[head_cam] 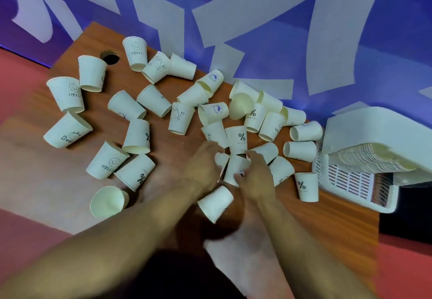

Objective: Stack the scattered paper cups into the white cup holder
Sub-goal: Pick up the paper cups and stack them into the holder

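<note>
Wall (257,6), blue with pale shapes, behind everything. Wooden table (175,205), reddish-brown, bearing all items. White cup holder (364,182), slotted, at the table's right edge; nested stack of cups (374,161) already inside. Scattered paper cups (138,133), numerous, mostly tipped on their sides, some upright or inverted, spread from the far left to just beside the holder. Right hand (254,175), fingers curled round a printed cup (236,168) at table centre. Left hand (203,165), fingers bent against a neighbouring cup (221,158), mostly hidden; grip not determinable. Cable hole (109,57), far left corner. Handling, as judged: cups light, thin-walled, easily crushed, prone to rolling; best taken lightly by the side wall near the stiffer rolled rim, mouth aligned for nesting.
</note>
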Demonstrator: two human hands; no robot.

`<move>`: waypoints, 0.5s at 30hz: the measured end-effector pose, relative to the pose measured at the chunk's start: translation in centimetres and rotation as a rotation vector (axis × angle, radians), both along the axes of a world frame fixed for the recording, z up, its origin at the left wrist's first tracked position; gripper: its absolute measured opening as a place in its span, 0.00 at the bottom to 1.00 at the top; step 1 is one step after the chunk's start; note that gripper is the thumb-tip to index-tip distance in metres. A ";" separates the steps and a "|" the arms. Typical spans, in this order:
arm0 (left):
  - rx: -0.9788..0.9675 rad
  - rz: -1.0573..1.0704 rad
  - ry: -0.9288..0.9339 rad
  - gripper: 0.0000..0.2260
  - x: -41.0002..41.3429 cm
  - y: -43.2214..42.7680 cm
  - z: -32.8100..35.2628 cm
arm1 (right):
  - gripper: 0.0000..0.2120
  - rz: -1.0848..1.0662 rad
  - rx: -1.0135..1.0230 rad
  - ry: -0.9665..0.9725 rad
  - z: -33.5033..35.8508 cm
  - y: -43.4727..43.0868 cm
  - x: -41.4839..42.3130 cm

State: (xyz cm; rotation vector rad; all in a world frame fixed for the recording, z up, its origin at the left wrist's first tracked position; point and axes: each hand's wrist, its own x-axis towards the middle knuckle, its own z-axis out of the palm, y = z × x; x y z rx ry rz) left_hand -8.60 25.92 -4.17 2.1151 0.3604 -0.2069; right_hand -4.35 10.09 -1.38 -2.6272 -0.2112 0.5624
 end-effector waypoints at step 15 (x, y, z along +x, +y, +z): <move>0.173 -0.196 0.112 0.14 1.1 2.2 -0.7 | 0.19 -0.068 -0.120 -0.003 -0.6 1.1 -0.3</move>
